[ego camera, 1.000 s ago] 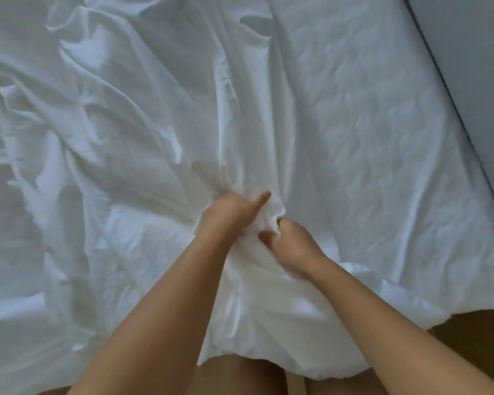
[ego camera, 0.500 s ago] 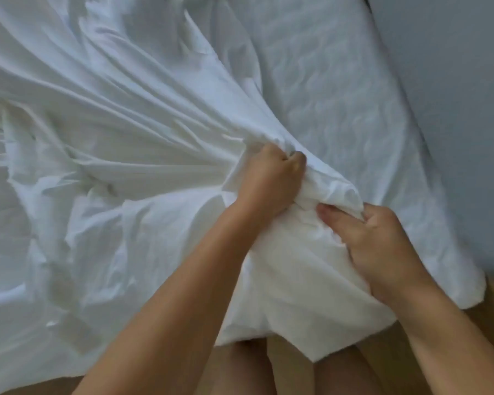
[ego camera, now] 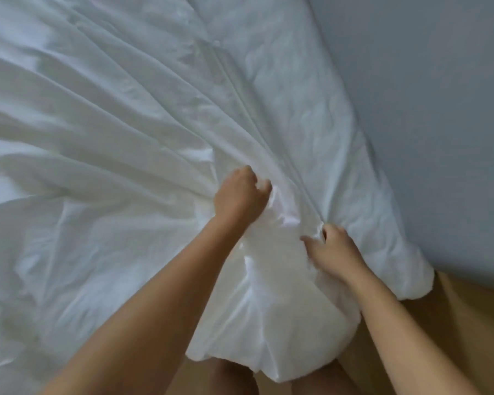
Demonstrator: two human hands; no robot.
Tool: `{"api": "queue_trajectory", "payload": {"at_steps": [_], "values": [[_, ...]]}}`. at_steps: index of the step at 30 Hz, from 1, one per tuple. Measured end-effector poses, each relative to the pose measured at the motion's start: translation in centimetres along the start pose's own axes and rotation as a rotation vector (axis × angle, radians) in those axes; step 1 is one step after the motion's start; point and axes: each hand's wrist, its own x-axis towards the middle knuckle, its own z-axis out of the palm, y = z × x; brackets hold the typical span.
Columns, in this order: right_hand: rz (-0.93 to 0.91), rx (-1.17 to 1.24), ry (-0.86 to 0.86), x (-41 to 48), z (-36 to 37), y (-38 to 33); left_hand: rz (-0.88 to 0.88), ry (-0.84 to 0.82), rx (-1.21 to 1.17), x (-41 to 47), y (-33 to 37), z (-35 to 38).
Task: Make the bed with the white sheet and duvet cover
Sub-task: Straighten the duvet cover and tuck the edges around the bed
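Duvet cover (ego camera: 111, 138), white and loose, lies spread over most of the bed, filling the left and middle of the head view. Its long folds all run in from the far left toward the two hands at the near edge. The left hand (ego camera: 241, 195) has its fingers curled tight into a bunch of the cloth, knuckles up. The right hand (ego camera: 335, 249) sits just beside it, nearer and a little to the right. Its fingers and thumb pinch a fold of the same cloth where a straight hemmed edge comes down from the far side. Between and below the hands the cloth is gathered into a thick bundle that hangs over the near edge of the bed, in front of the person's bare legs (ego camera: 234, 377). To the right of the hemmed edge lies the sheet (ego camera: 311, 104), flatter and finely crinkled, covering the mattress and running along the grey-blue wall (ego camera: 425, 138). Its near right corner hangs rounded over the corner of the bed. Wooden floor (ego camera: 468, 337) shows at the lower right, below the wall and beside the right forearm. Both forearms are bare and reach forward from the bottom of the view.
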Motion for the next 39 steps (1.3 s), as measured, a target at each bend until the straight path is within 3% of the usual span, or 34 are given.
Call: {"api": "queue_trajectory", "payload": {"at_steps": [2, 4, 7, 9, 12, 17, 19, 21, 22, 25, 26, 27, 30, 33, 37, 39], "values": [[-0.126, -0.068, 0.161, 0.6, 0.3, -3.3, -0.054, 0.133, 0.086, 2.4, -2.7, -2.4], [-0.31, -0.089, 0.293, 1.2, 1.5, -7.1, -0.209, 0.129, 0.173, 4.5, -5.3, -3.9], [-0.398, -0.218, 0.159, 3.0, 4.2, -12.3, -0.415, -0.014, 0.099, 6.8, -8.2, -4.4], [-0.411, -0.287, 0.122, 4.0, 6.1, -14.6, -0.366, -0.073, -0.044, 7.8, -9.1, -4.3], [-0.413, -0.288, 0.172, 4.6, 7.7, -16.1, -0.156, 0.043, -0.186, 7.6, -8.6, -5.1], [-0.553, 0.086, 0.226, 2.5, 8.7, -20.1, -0.02, 0.369, -0.614, 3.6, -12.0, -11.2], [-0.696, 0.036, 0.072, 1.1, 9.6, -23.5, -0.085, 0.554, -0.803, 1.7, -16.0, -14.2], [-0.784, -0.175, -0.143, -0.2, 11.4, -26.5, -0.134, 0.604, -0.895, 0.1, -19.8, -16.2], [-0.797, -0.296, -0.225, -0.6, 12.5, -27.6, -0.158, 0.516, -0.881, -0.5, -21.3, -16.7], [-0.814, -0.533, -0.303, -0.7, 15.5, -29.6, -0.245, -0.064, -0.504, 0.8, -23.8, -16.4], [-0.81, -0.534, -0.294, -0.5, 16.2, -29.8, -0.252, -0.171, -0.402, 2.1, -24.3, -16.4], [-0.784, -0.478, -0.269, -0.2, 16.7, -30.1, -0.247, -0.169, -0.372, 3.8, -24.8, -16.3], [-0.674, -0.151, -0.035, 1.3, 16.7, -31.7, -0.323, 0.111, -0.454, 9.9, -24.9, -17.6], [-0.647, -0.058, 0.148, 3.4, 16.3, -33.9, -0.401, 0.29, -0.591, 15.1, -24.4, -18.8], [-0.568, -0.11, 0.096, 5.3, 16.2, -37.2, -0.318, 0.43, -0.969, 16.4, -23.8, -20.0], [-0.612, -0.077, 0.052, 5.6, 16.5, -38.9, -0.243, 0.576, -1.149, 14.8, -25.6, -21.6]]}}
